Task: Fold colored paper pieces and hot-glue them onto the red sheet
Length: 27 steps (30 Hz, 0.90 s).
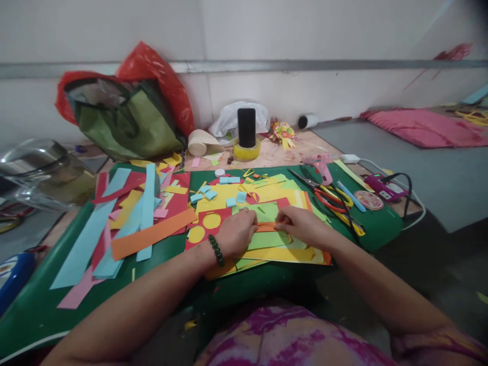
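Observation:
Between my two hands lies a narrow orange paper strip, over light green paper. My left hand, below a dark green bead bracelet, closes on the strip's left end. The strip's right end is pinched by my right hand, thumb and fingers together. Beneath are stacked yellow sheets. A red sheet with yellow circles sits left of my left hand. Small folded light blue paper pieces are scattered just beyond it.
Scissors, a pink glue gun and a blue stick lie right on the green mat. Paper strips spread left. A phone stands on a tape roll behind. A glass jug stands far left.

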Each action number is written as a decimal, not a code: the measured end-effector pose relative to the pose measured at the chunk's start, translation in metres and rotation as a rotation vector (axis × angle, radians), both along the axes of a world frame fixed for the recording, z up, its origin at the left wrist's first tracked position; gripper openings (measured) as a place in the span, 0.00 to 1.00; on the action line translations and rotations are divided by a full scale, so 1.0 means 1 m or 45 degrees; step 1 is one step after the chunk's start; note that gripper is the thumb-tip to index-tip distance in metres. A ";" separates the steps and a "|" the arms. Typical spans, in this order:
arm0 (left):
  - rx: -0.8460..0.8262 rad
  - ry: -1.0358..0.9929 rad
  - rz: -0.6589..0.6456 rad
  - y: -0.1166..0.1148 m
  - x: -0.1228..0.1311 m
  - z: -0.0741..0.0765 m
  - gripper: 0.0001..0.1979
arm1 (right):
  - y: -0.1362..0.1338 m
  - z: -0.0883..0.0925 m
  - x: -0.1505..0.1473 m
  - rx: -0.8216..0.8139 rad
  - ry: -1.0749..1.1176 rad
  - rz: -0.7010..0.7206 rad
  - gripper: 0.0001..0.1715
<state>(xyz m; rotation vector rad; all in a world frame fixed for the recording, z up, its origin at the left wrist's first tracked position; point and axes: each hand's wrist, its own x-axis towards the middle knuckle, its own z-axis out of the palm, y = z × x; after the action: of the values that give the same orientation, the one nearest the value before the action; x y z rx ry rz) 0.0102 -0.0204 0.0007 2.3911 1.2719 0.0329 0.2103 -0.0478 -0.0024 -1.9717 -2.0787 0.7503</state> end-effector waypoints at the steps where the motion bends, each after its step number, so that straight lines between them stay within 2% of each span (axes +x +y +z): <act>1: 0.012 -0.005 -0.009 0.000 0.000 0.000 0.06 | 0.000 0.000 0.000 -0.016 0.018 0.009 0.05; 5: 0.084 -0.118 -0.004 0.001 -0.003 -0.006 0.06 | 0.000 0.004 0.000 0.072 0.032 0.064 0.07; 8: 0.132 -0.319 0.015 0.006 -0.005 -0.008 0.13 | -0.004 0.009 0.001 0.139 0.103 0.084 0.08; 11: -0.073 -0.465 -0.009 0.010 -0.007 -0.006 0.08 | -0.005 0.014 0.001 0.198 0.297 0.105 0.10; 15: -0.366 -0.638 0.062 0.011 -0.009 0.000 0.11 | -0.003 0.016 -0.002 0.201 0.623 0.012 0.12; 20: -0.524 -0.744 0.121 0.011 -0.013 0.005 0.14 | -0.001 0.016 -0.002 0.151 0.797 -0.119 0.20; 27: -0.611 -0.809 0.116 0.011 -0.014 0.008 0.15 | 0.002 0.014 -0.003 0.206 0.822 -0.131 0.23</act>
<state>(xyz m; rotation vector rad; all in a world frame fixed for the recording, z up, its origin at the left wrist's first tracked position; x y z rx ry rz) -0.0034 -0.0093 0.0089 1.7109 0.9431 0.4277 0.2075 -0.0462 0.0120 -1.4720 -1.5844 0.9952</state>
